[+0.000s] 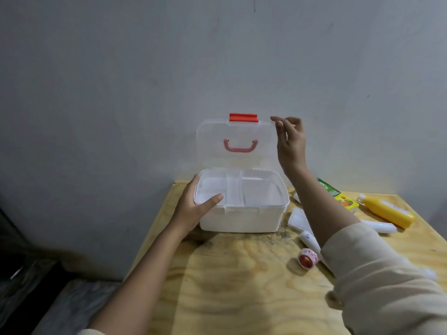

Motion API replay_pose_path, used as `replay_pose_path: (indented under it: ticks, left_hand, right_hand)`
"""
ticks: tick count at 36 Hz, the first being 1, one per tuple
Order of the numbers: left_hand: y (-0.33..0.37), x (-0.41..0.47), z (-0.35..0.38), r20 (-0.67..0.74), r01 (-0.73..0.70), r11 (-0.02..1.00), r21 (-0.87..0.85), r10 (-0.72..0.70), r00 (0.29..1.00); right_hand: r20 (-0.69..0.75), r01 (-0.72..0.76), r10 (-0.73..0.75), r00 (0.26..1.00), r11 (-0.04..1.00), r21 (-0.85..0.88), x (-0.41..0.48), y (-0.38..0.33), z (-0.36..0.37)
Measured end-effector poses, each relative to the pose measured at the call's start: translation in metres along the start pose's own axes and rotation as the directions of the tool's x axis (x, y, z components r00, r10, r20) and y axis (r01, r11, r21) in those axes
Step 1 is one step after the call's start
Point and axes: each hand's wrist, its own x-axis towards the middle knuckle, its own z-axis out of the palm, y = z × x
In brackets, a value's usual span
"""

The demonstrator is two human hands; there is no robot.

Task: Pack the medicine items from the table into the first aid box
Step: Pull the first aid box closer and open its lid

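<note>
A white first aid box (pixel 242 221) stands open on the wooden table, its clear lid (pixel 212 146) upright with a red latch (pixel 243 117) on top and a red handle behind it. A clear divided tray sits inside the box. My left hand (pixel 193 209) grips the box's left front corner, thumb over the rim. My right hand (pixel 289 141) pinches the lid's top right corner. To the right lie a yellow bottle (pixel 387 210), a green and yellow carton (pixel 338 197), two white tubes (pixel 378 226) (pixel 309 240), a white packet (pixel 298 217) and a small tape roll (pixel 307 258).
The wooden table (pixel 242 286) stands against a grey wall. Its left edge runs diagonally just beside the box; beyond it lie a dark floor and a grey mat. My right sleeve covers part of the items at the right.
</note>
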Motion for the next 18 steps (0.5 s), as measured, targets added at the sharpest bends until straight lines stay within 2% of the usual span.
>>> replay_pose_path:
  ticks: [4,8,14,18]
  left_hand:
    - [-0.004,-0.001,-0.001,-0.015,0.010,1.000,-0.018,-0.010,1.000]
    - [-0.003,-0.002,0.000,-0.025,0.001,0.999,-0.032,-0.001,1.000]
    - [-0.007,-0.003,0.002,-0.054,0.002,0.998,-0.055,-0.005,0.999]
    - [-0.006,-0.004,0.003,-0.054,-0.003,0.998,-0.059,0.000,0.999]
  right_hand:
    - [-0.083,-0.076,0.080,0.993,0.995,0.057,0.003,0.001,0.001]
    - [-0.144,-0.201,0.223,0.964,0.967,0.154,0.005,0.001,0.001]
    - [-0.156,-0.320,0.353,0.923,0.926,0.201,0.006,0.010,-0.001]
    - [-0.107,-0.409,0.434,0.895,0.892,0.192,-0.001,0.024,0.000]
